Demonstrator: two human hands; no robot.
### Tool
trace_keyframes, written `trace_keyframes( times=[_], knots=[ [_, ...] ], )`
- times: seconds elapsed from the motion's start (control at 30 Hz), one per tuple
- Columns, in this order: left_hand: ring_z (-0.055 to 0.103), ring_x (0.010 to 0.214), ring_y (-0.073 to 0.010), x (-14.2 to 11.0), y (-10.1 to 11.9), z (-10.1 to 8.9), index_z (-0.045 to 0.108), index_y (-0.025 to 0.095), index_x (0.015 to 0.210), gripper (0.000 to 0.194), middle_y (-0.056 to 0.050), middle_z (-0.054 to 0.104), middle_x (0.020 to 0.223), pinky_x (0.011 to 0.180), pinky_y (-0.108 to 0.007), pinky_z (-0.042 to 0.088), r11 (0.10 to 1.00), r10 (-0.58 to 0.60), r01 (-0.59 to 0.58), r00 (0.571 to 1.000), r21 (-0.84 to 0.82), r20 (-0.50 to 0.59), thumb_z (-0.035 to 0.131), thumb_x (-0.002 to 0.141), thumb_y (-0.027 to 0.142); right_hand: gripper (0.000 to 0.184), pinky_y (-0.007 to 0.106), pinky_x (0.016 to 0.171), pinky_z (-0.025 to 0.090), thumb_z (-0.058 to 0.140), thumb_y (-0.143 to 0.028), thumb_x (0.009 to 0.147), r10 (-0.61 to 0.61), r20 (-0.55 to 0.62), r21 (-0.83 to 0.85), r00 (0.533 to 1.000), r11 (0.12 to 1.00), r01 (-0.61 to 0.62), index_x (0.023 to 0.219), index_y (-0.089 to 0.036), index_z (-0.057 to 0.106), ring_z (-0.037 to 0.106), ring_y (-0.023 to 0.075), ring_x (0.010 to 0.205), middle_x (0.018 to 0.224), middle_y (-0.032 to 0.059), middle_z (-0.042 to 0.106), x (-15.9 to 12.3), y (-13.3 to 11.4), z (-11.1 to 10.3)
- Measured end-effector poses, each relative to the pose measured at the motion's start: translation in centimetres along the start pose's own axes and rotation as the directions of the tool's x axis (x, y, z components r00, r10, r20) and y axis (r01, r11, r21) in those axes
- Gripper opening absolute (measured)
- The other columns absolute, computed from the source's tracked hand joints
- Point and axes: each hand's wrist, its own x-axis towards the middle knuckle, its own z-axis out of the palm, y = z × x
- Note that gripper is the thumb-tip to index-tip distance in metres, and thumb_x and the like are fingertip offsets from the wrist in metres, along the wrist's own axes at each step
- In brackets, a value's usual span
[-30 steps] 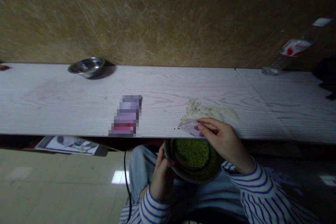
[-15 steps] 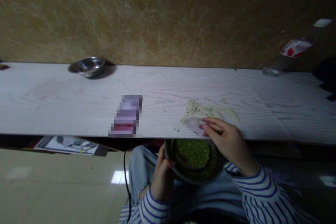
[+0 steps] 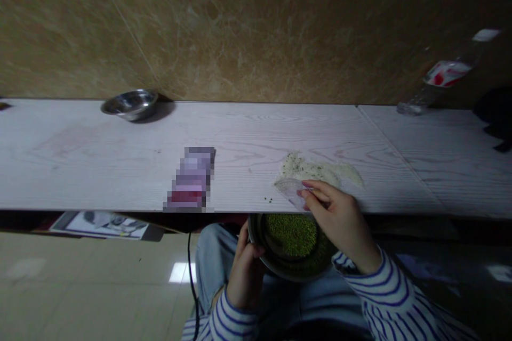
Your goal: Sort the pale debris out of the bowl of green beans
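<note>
My left hand is closed on the left rim of a dark metal bowl, its thumb over the edge. Green beans, which look like mung beans, lie in the bowl, just below the counter's front edge above my lap. Between the thumb and fingers of my right hand is a clear, fan-shaped plastic piece. Its curved edge touches the near side of a spread of white grains mixed with dark green beans. A few loose beans lie left of the plastic piece.
A pixelated phone-like slab lies on the pale wood counter. Near the wall stands a shiny metal bowl. At the right are a clear bottle with a white cap and a dark object. A black cable hangs by my knee.
My right hand and the plastic piece have shifted slightly left in view, while the whole scene has also slid a little left. Both grips look the same.
</note>
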Motion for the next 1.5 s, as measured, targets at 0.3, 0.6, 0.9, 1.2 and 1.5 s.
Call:
trace_keyframes(
  times=[0.3,0.6,0.9,1.2,1.5],
  knots=[
    [0.060,0.116,-0.0322,0.1,-0.4,-0.1,0.067,0.028,0.120,0.055,-0.004,0.071,0.115,0.087,-0.042,0.050,1.000,-0.016,0.016,1.000,-0.013,0.017,0.062,0.067,0.017,0.028,0.035,0.067,0.061,0.063,-0.035,0.085,0.021,-0.079,0.013,0.997,1.000,-0.020,0.104,-0.017,0.073,0.074,0.0229,0.065,0.081,0.0090,0.079,0.6,0.1,-1.8],
    [0.056,0.123,-0.0319,-0.2,0.3,0.2,0.069,0.031,0.118,0.054,-0.004,0.071,0.121,0.094,-0.042,0.048,1.000,-0.009,0.009,1.000,-0.012,-0.016,0.062,0.066,0.018,0.028,0.036,0.074,0.062,0.061,-0.034,0.087,0.003,0.030,0.065,1.000,0.998,-0.005,0.107,-0.016,0.072,0.076,0.0235,0.077,0.089,0.0102,0.079,0.9,-0.3,-0.3],
    [0.058,0.121,-0.0334,0.3,-0.3,-0.7,0.066,0.028,0.122,0.056,-0.004,0.072,0.119,0.093,-0.045,0.049,1.000,-0.002,0.003,1.000,-0.020,0.026,0.063,0.067,0.019,0.028,0.036,0.070,0.062,0.062,-0.035,0.086,0.010,0.031,0.074,0.999,0.997,-0.012,0.104,-0.017,0.073,0.075,0.0224,0.069,0.087,0.0096,0.079,0.7,0.0,-1.0],
    [0.056,0.123,-0.0347,0.4,-0.1,-0.8,0.068,0.029,0.121,0.058,-0.004,0.070,0.125,0.087,-0.040,0.051,1.000,0.012,-0.012,1.000,-0.003,-0.003,0.063,0.064,0.019,0.031,0.039,0.074,0.063,0.063,-0.037,0.085,0.012,0.049,0.087,0.999,0.996,-0.016,0.105,-0.016,0.073,0.076,0.0242,0.075,0.091,0.0111,0.079,0.6,0.2,-0.6],
    [0.056,0.121,-0.0341,0.4,-0.4,-0.9,0.066,0.028,0.123,0.059,-0.005,0.069,0.126,0.086,-0.042,0.051,1.000,0.014,-0.013,1.000,-0.014,0.021,0.062,0.065,0.019,0.030,0.039,0.076,0.063,0.063,-0.036,0.085,0.002,0.089,0.092,0.996,0.996,-0.011,0.105,-0.016,0.074,0.076,0.0244,0.078,0.096,0.0111,0.079,0.4,0.0,-0.6]
  ],
)
